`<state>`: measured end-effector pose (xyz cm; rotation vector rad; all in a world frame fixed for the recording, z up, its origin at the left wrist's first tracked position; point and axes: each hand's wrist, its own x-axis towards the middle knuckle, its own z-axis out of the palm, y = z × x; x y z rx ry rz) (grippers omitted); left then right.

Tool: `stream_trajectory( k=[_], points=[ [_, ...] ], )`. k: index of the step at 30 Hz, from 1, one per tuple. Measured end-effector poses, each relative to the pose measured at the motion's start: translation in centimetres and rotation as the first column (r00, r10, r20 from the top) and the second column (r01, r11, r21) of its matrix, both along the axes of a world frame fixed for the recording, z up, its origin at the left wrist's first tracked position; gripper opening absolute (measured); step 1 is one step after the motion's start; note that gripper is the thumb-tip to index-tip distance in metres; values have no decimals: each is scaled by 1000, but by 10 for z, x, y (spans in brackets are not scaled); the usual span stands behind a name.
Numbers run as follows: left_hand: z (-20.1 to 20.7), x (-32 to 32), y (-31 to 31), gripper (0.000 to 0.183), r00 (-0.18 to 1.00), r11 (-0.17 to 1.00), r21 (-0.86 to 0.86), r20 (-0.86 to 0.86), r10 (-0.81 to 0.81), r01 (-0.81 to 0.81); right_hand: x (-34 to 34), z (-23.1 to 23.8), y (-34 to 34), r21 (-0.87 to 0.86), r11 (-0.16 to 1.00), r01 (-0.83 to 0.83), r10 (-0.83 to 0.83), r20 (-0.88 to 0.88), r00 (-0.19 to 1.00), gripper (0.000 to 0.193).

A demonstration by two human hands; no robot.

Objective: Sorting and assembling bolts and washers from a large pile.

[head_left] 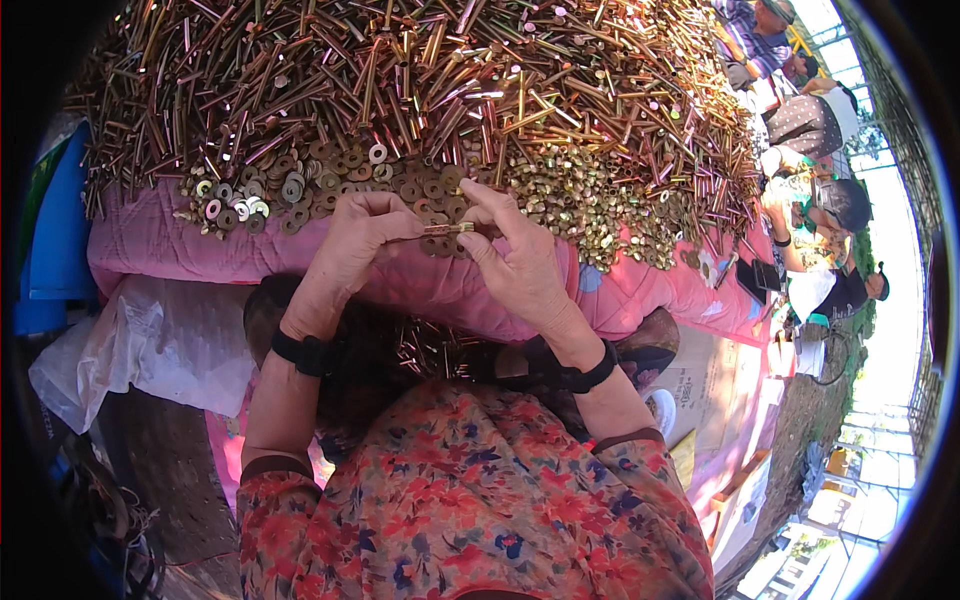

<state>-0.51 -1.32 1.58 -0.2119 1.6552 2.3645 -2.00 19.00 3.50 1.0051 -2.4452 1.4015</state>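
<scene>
Near the pink quilt's (190, 253) front edge, a bolt (437, 229) is pinched by left hand (368, 232) and right hand (520, 268), grips narrow; fitting seems underway, steady alignment needed.

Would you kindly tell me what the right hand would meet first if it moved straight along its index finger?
Probably the flat washers beyond the right hand, though its height above them is unclear.

So from my remote seat I've got both forearms (280, 405) angled inward, left hand (360, 238) pinched thumb-to-finger, right hand (522, 265) facing it, index finger (490, 199) poking out above the thumb (482, 253).
</scene>
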Motion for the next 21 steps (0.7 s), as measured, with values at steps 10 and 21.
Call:
stream_trajectory(
  k=[10, 21],
  points=[
    [-2, 0, -1, 5, 999, 1000, 13, 31, -17, 16, 3, 0, -6, -40, 996, 74, -65, 196, 978, 59],
    [-3, 1, 3, 6, 995, 997, -24, 60, -74, 75, 5, 8, -5, 31, 993, 118, -121, 390, 913, 62]
  ],
)
